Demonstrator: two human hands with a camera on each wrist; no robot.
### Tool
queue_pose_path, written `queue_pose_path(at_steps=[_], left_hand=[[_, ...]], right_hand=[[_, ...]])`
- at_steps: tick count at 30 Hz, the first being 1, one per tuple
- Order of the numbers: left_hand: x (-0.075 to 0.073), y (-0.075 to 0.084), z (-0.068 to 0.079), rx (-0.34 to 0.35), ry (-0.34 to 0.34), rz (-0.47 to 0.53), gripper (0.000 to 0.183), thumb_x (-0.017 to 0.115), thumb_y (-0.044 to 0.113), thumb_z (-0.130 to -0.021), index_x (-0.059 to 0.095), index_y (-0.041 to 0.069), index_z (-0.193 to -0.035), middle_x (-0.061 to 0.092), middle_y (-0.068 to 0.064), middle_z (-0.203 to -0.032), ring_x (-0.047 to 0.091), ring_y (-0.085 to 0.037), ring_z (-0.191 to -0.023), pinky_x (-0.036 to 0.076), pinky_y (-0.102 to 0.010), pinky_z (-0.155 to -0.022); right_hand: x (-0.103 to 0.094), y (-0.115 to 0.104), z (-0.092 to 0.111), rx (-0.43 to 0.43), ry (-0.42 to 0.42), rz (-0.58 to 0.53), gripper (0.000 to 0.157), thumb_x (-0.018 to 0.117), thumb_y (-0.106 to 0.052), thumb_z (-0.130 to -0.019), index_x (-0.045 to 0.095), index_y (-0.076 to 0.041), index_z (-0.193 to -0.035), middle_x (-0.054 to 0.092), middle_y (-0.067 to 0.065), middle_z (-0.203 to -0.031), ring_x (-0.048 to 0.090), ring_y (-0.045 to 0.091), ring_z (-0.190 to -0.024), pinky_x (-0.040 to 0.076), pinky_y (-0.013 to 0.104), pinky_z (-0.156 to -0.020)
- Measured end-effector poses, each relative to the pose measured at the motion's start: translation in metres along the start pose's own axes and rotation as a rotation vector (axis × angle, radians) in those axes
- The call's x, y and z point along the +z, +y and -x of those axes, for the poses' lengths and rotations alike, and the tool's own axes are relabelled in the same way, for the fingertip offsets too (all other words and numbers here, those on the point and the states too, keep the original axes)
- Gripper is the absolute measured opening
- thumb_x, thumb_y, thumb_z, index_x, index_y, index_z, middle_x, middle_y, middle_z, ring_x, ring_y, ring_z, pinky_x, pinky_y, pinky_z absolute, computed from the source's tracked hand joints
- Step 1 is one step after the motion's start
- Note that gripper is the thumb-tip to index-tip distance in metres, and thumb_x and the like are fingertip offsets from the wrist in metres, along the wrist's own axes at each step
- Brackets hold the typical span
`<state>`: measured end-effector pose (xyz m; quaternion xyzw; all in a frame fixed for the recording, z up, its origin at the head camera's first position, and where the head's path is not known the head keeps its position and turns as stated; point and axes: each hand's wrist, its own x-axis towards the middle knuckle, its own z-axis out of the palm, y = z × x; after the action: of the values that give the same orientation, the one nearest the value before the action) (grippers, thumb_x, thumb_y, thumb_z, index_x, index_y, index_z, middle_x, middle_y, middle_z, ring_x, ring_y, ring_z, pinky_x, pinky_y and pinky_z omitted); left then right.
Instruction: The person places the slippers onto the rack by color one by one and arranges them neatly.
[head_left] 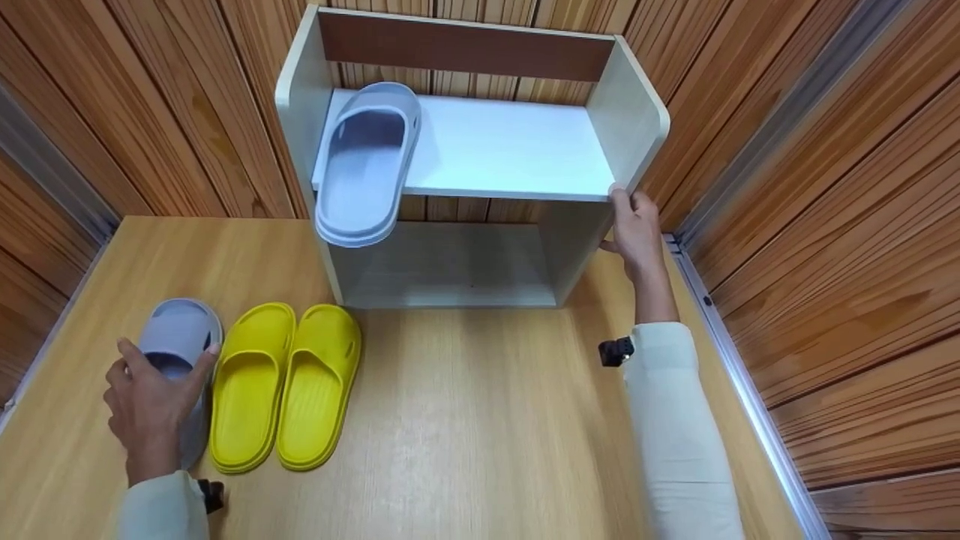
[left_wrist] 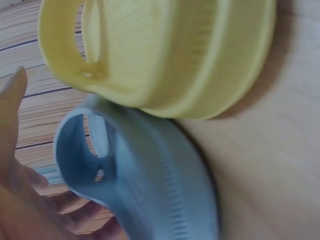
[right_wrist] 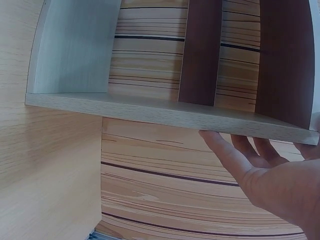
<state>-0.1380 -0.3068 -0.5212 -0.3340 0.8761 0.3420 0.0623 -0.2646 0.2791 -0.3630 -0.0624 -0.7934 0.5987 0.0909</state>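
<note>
My left hand (head_left: 154,401), digits apart, over grey slipper (head_left: 176,330) on wood-look surface (head_left: 465,420); yellow slippers (head_left: 244,405) just beside; my right hand (head_left: 637,232), fingers apart, against right side of rack (head_left: 628,112); other grey slipper (head_left: 360,176) at left end of upper shelf (head_left: 510,146)

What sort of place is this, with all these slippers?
Probably a little shoe corner, maybe just set up for show: there's a small shelf unit with a grey slipper on it, yellow slippers in front, and wood-patterned walls around.
</note>
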Motion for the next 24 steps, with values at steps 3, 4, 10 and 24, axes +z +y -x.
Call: queue_pose_path(at_steps=[3, 4, 10, 24], left_hand=[[0.003, -0.004, -0.002, -0.022, -0.011, -0.006, 0.126, 0.055, 0.076, -0.086, -0.022, 0.007, -0.157, -0.008, -0.036, -0.160, 0.010, -0.060, -0.141, 0.020, -0.074, -0.111], [0.004, -0.006, -0.003, -0.027, -0.015, -0.006, 0.126, 0.056, 0.075, -0.086, -0.021, 0.006, -0.157, -0.008, -0.037, -0.160, 0.010, -0.060, -0.141, 0.020, -0.074, -0.111], [0.007, -0.013, -0.004, -0.047, -0.001, 0.014, 0.115, 0.064, 0.057, -0.090, -0.012, 0.009, -0.161, 0.003, -0.039, -0.158, 0.016, -0.058, -0.138, 0.027, -0.073, -0.108], [0.006, -0.020, -0.006, -0.071, 0.022, 0.079, 0.118, 0.073, 0.051, -0.086, -0.006, 0.005, -0.161, 0.013, -0.038, -0.157, 0.022, -0.056, -0.136, 0.030, -0.071, -0.108]], right_hand=[[0.001, 0.000, 0.000, -0.001, 0.006, 0.006, 0.055, 0.043, -0.043, -0.106, 0.045, -0.007, -0.147, 0.042, 0.016, -0.148, 0.042, 0.036, -0.135, 0.045, 0.065, -0.099], [0.001, 0.000, 0.000, -0.005, 0.007, -0.003, 0.055, 0.043, -0.043, -0.106, 0.045, -0.007, -0.147, 0.042, 0.017, -0.148, 0.042, 0.037, -0.136, 0.044, 0.066, -0.099], [0.001, 0.001, 0.001, -0.016, -0.014, -0.035, 0.057, 0.043, -0.040, -0.106, 0.040, -0.005, -0.152, 0.037, 0.018, -0.154, 0.036, 0.039, -0.141, 0.040, 0.070, -0.100], [0.000, 0.003, 0.000, 0.000, -0.005, -0.009, 0.056, 0.043, -0.044, -0.106, 0.041, -0.011, -0.152, 0.040, 0.016, -0.152, 0.040, 0.038, -0.138, 0.043, 0.066, -0.100]])
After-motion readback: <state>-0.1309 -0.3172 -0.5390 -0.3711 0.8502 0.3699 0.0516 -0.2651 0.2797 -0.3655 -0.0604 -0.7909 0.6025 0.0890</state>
